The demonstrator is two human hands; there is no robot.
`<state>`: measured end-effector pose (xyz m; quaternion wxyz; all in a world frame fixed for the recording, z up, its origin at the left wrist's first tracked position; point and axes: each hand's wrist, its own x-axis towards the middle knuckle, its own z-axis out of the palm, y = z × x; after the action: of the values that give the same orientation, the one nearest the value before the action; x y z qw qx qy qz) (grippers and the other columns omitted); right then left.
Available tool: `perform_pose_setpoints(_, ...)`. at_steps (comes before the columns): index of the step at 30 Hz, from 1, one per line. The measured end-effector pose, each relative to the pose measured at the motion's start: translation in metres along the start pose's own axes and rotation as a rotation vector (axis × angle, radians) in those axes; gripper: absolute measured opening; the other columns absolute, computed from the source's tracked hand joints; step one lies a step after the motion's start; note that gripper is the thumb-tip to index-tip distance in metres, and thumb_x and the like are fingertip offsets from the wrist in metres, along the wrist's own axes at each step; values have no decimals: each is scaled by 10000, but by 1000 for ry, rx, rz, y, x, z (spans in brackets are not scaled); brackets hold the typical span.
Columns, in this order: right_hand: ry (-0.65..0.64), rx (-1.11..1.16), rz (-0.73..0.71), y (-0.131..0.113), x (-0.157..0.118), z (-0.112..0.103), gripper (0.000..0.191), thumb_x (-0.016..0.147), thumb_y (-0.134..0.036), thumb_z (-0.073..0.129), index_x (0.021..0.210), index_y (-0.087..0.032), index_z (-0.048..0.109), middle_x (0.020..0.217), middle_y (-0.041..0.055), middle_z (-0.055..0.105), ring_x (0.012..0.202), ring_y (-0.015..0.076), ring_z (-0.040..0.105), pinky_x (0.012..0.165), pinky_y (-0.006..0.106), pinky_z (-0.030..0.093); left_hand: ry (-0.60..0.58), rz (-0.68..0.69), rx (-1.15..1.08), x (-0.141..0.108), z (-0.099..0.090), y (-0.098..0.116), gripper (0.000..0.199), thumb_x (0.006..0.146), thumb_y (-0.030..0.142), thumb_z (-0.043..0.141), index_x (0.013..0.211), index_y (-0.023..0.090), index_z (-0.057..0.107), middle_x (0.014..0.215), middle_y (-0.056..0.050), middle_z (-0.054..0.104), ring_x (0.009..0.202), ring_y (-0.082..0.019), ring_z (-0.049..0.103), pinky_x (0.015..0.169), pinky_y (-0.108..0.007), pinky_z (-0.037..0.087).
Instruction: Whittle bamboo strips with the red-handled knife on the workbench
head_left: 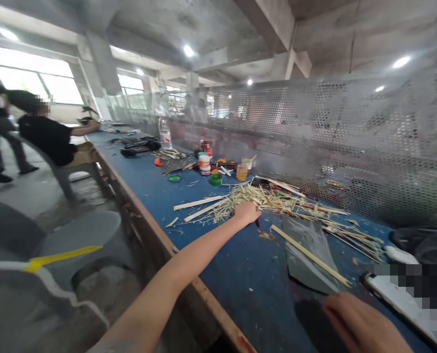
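Observation:
My left hand (246, 212) reaches far over the blue table and is closed at the front edge of a pile of pale wood shavings (262, 196). A small dark reddish end (257, 222) shows below its fingers; most of that thing is hidden. Close to the table's near side, my right hand (365, 321) is blurred, and its fingers cannot be made out. Just beyond it lies a dark grey sheet (306, 267), with a long pale wooden strip (310, 255) lying across it.
Thin sticks (361, 240) lie at right, near a phone (402, 306). Paint jars (204, 164), a green lid (174, 178) and a clear bottle (165, 132) stand farther back. A perforated metal screen (336, 147) borders the table. At left are a chair (82, 235) and two people.

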<state>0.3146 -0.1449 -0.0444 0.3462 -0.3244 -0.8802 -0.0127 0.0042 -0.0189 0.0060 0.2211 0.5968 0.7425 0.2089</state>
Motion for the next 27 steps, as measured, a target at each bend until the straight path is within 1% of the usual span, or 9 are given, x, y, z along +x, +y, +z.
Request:
perform_pose_setpoints(2, -63, 95, -95, -12, 15, 17, 219, 942, -357, 446, 834, -310, 632, 718, 2, 663, 613, 155, 643, 559, 246, 523, -17, 11, -106, -13, -2, 2, 313, 918, 340, 551, 1181, 171, 561, 1203, -89, 576, 1028, -206, 593, 869, -412, 518)
perform_pose_setpoints(4, -84, 196, -62, -20, 23, 26, 206, 939, -326, 438, 834, -277, 609, 713, 4, 660, 608, 160, 641, 556, 256, 505, -39, 30, -241, -28, 0, 8, 313, 920, 344, 547, 1178, 166, 562, 1193, -88, 580, 1015, -203, 597, 860, -409, 522)
perform_pose_setpoints(7, -46, 417, 207, -17, 23, 28, 190, 885, -404, 517, 801, -249, 588, 664, 8, 632, 556, 177, 597, 525, 273, 454, -100, 69, -469, -59, 13, 25, 321, 922, 350, 545, 1173, 150, 557, 1130, -83, 600, 934, -180, 616, 793, -374, 544)
perform_pose_setpoints(9, 15, 533, 368, -10, 18, 24, 238, 845, -469, 557, 802, -236, 583, 639, 10, 609, 532, 179, 553, 516, 279, 422, -152, 117, -616, -89, 27, 37, 319, 932, 369, 524, 1152, 140, 550, 1023, -64, 620, 815, -146, 625, 698, -319, 552)
perform_pose_setpoints(12, 94, 610, 477, -4, 12, 18, 304, 824, -518, 571, 840, -215, 593, 651, 11, 582, 562, 170, 521, 542, 277, 409, -234, 225, -809, -144, 50, 48, 256, 962, 406, 411, 1089, 193, 475, 792, 4, 599, 640, -119, 633, 555, -247, 530)
perform_pose_setpoints(16, 169, 809, 605, -12, 14, 17, 353, 786, -541, 602, 854, -195, 596, 585, -22, 534, 506, 144, 492, 498, 267, 401, -321, 289, -972, -200, 75, 46, 305, 874, 504, 509, 993, 232, 439, 773, 32, 554, 578, -119, 621, 507, -243, 523)
perform_pose_setpoints(18, 203, 940, 650, -19, 17, 16, 387, 754, -554, 625, 882, -190, 588, 603, -21, 564, 504, 142, 525, 492, 270, 432, -328, 286, -1014, -210, 83, 43, 322, 849, 493, 550, 995, 222, 456, 778, 27, 553, 580, -99, 612, 539, -220, 512)
perform_pose_setpoints(21, 229, 1126, 681, -26, 20, 14, 427, 695, -542, 693, 913, -192, 583, 666, -2, 634, 555, 153, 602, 545, 292, 505, -325, 285, -1039, -211, 87, 39, 335, 820, 420, 618, 1060, 213, 507, 841, 0, 579, 645, -94, 626, 591, -198, 498)
perform_pose_setpoints(27, 173, 1387, 673, -32, 20, 14, 355, 681, -434, 773, 843, -188, 575, 684, 27, 703, 591, 176, 670, 577, 305, 550, -363, 258, -1045, -209, 87, 35, 391, 763, 391, 693, 1103, 239, 574, 947, -50, 637, 696, -145, 669, 600, -227, 505)
